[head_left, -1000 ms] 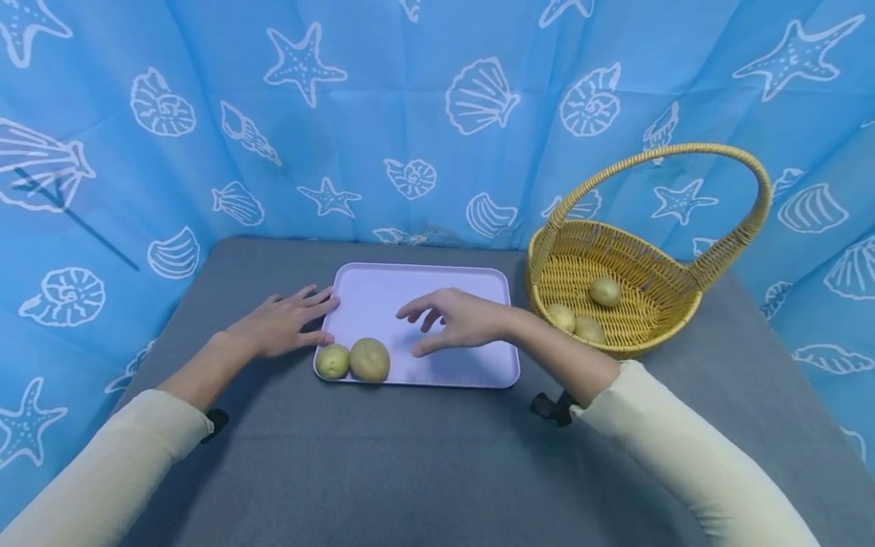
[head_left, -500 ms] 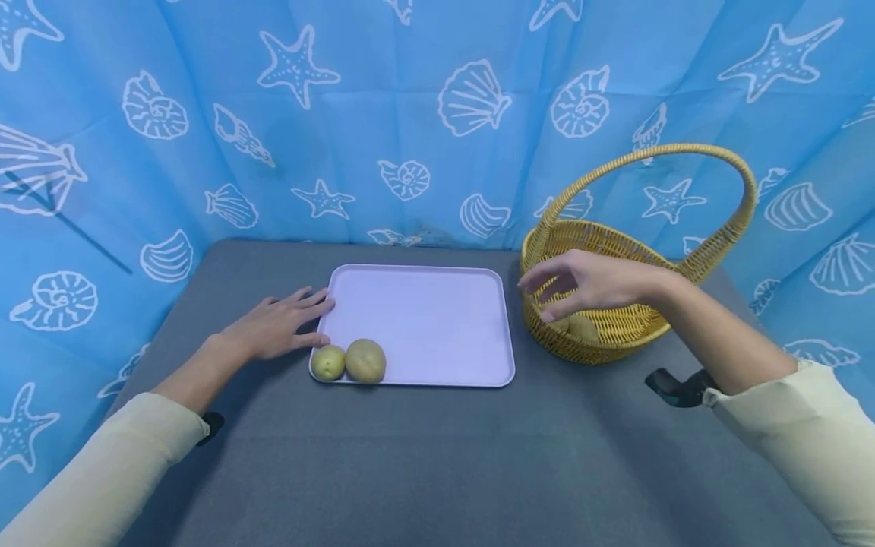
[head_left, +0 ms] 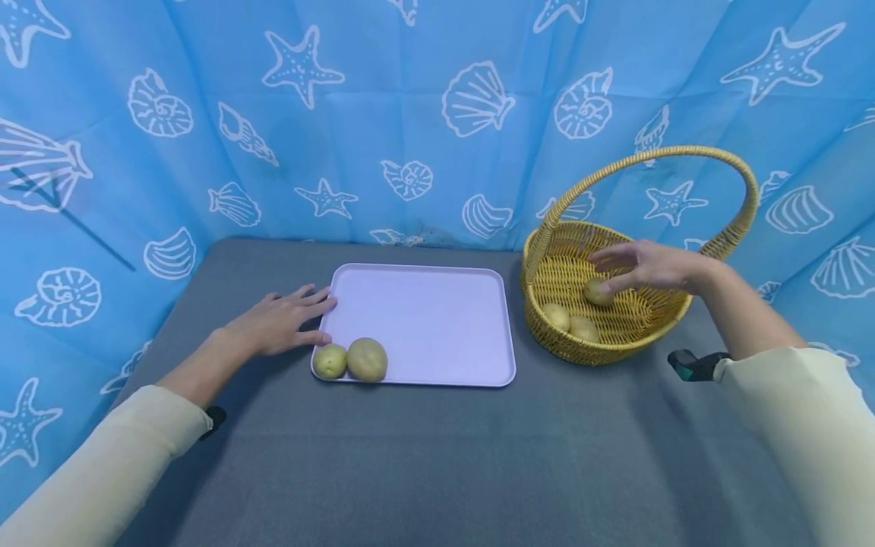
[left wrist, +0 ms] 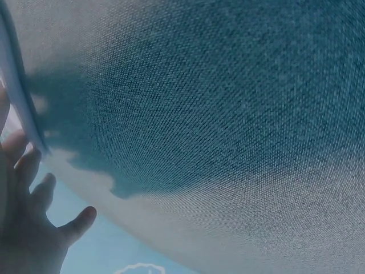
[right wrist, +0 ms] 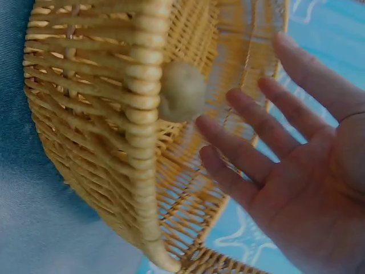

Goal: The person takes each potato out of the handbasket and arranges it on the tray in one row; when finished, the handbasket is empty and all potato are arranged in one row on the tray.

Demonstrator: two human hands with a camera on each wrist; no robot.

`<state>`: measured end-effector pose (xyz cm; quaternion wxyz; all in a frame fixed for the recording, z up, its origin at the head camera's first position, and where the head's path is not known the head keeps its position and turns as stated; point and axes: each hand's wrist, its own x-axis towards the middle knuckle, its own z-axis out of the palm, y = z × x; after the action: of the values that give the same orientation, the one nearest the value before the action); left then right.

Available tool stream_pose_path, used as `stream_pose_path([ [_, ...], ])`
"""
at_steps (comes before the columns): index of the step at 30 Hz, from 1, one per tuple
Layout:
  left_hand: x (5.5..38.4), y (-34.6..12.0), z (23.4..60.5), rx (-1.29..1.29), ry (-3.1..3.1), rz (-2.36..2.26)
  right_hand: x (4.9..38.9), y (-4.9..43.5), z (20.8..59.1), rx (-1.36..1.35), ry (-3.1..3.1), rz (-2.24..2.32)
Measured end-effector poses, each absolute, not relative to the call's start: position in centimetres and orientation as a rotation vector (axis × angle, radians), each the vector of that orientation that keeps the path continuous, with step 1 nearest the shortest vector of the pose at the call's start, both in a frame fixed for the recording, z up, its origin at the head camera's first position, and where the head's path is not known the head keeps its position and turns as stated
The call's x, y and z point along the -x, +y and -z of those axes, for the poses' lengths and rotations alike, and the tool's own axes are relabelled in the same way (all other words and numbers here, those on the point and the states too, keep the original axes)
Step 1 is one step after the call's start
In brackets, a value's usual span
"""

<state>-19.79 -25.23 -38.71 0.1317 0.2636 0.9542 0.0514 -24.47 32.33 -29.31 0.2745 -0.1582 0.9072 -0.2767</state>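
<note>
My left hand (head_left: 279, 323) lies with fingers spread at the left rim of a pale lilac tray (head_left: 437, 327); the left wrist view shows its fingers by the tray edge (left wrist: 17, 80). Two potatoes, a smaller one (head_left: 330, 362) and a bigger one (head_left: 367, 360), sit side by side in the tray's near left corner. Over a yellow wicker basket (head_left: 588, 354) hovers my right hand (head_left: 652, 266), fingers extended and apart, its thumb overlapping a potato (head_left: 598, 293) in the head view. Two more potatoes, one (head_left: 555, 316) beside another (head_left: 584, 329), rest at the basket's near left side.
The basket's tall arched handle (head_left: 656, 154) rises around the right forearm's side. A grey cloth (head_left: 424, 456) covers the table, and a blue curtain (head_left: 383, 121) with white shells hangs behind.
My right hand has moved right from above the tray, past the basket's left rim, to above the potato inside. The left hand and the tray's potatoes have stayed put.
</note>
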Motion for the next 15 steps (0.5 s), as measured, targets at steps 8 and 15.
stream_pose_path([
  [8,19.9,-25.3,38.8,-0.75,2.759,-0.13,25.7,33.2,30.3,0.296,2.339,0.696],
  [15,19.7,-25.2,38.7,-0.748,2.771,-0.118,27.0,34.4,31.8,0.127,2.134,0.893],
])
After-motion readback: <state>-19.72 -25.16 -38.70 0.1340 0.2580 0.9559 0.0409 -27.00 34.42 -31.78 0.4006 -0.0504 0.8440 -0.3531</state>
